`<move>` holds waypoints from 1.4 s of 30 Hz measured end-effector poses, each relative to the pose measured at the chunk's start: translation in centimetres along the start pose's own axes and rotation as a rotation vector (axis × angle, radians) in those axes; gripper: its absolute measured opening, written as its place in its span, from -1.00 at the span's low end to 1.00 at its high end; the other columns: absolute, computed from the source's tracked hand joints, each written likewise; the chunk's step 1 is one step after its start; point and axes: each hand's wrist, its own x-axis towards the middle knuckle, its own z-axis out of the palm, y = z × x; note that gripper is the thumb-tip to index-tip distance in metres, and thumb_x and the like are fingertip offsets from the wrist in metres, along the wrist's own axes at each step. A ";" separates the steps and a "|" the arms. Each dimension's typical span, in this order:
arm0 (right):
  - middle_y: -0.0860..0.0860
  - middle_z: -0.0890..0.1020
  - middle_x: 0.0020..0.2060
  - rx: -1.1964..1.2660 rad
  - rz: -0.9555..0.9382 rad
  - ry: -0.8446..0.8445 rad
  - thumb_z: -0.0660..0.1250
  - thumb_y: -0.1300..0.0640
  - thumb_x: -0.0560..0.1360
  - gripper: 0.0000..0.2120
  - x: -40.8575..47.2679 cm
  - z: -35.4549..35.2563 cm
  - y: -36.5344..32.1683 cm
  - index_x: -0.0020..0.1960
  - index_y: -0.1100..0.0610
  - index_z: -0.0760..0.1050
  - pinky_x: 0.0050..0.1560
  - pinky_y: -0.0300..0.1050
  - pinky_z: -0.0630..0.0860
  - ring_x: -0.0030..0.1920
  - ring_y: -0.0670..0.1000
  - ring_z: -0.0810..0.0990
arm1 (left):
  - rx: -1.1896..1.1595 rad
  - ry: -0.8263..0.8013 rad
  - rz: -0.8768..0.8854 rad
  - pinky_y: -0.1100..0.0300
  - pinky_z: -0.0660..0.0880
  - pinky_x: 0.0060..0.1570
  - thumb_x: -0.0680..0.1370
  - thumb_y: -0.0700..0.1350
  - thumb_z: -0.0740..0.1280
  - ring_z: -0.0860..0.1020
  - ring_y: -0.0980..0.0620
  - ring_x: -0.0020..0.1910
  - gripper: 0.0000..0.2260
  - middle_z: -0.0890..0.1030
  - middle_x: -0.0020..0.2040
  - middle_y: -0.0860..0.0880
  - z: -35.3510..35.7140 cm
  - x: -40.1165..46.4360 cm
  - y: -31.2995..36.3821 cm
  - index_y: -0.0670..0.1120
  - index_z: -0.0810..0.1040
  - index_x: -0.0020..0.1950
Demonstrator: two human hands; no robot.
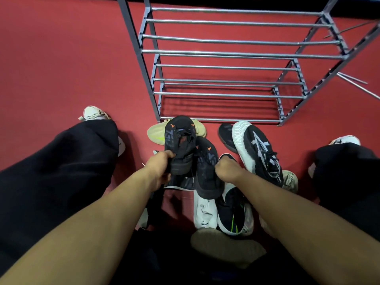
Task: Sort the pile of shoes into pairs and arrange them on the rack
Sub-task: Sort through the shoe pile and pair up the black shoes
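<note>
My left hand (158, 167) grips a black knit shoe with small orange marks (181, 140) by its heel, toe pointing away. My right hand (227, 169) grips the matching black shoe (206, 171) beside it. Both are held above the pile on the red floor. Behind them lies a pale yellow shoe (157, 133). To the right lie a black shoe with a white sole (258, 153) and a dark shoe (226, 134). Nearer me lie a white shoe (204, 212), a black shoe with green stripes (233, 212) and an upturned sole (226, 245). The grey metal rack (226, 67) stands beyond, its bars bare.
My legs in black trousers (61, 171) spread to either side of the pile, with white sneakers on my feet (93, 113). Loose metal rods (353, 80) lie on the red floor right of the rack. A worn beige shoe (290, 181) sits by my right forearm.
</note>
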 end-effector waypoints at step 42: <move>0.10 0.47 -0.25 0.597 -0.059 0.329 0.21 0.15 0.59 -0.84 26.9 -9.6 -11.6 -0.16 0.13 0.43 -0.18 -0.07 0.39 -0.20 0.07 0.46 | 0.285 0.114 0.227 -0.14 0.52 0.20 0.63 -0.06 0.21 0.56 -0.24 0.16 -0.74 0.59 0.17 -0.16 7.1 24.3 13.6 -0.05 0.48 0.31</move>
